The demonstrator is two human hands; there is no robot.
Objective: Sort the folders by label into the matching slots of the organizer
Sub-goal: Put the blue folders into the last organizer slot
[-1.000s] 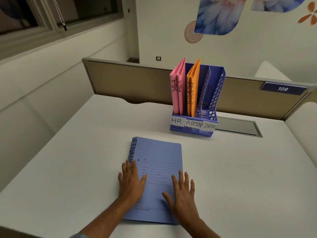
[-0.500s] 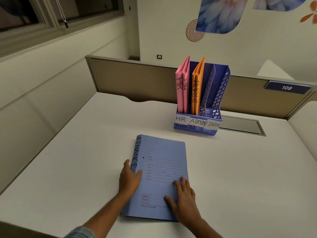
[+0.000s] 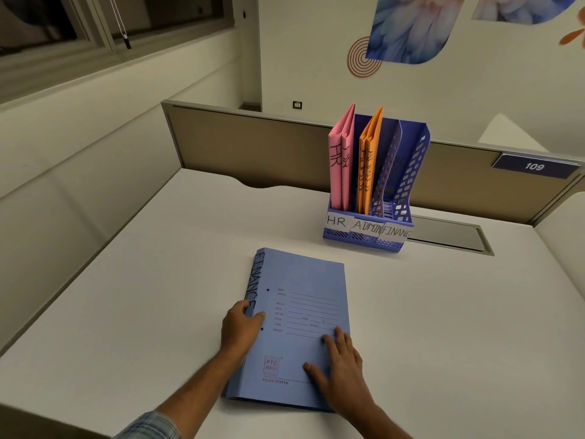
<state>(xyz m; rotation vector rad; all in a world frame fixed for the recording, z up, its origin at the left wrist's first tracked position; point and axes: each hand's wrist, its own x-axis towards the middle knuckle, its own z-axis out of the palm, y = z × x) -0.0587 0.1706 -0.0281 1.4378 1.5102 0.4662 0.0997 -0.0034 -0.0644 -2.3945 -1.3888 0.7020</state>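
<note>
- One blue folder lies flat on the white table, closed, with its cover up. "FINANCE" is handwritten along its spine, which is on the left side.
- The left hand grips the folder at the spine. Its thumb is on the cover and its fingers are curled round the edge, covering the last letter.
- The right hand rests flat on the cover near the lower right corner, fingers straight and slightly spread, holding nothing. The two hands are apart, one on each side of the folder.
- A checked sleeve shows at the left forearm, at the bottom edge of the view.
- The blue organizer stands upright further back on the table, well apart from the folder and somewhat to its right.
- Three paper labels run across its front: "HR", "ADMIN" and "FINANC", from left to right.
- Two pink folders marked "HR" stand upright in the left slot, above the HR label.
- Two orange folders stand upright in the middle slot, above the ADMIN label. The writing on their spines is too small to read.
- A grey panel is set into the tabletop just behind and to the right of the organizer.
- A tan partition runs along the far edge of the table. It carries a dark plate numbered 109 at its right end.
- Beyond the partition, the wall has blue flower artwork, and a window is at the upper left.
</note>
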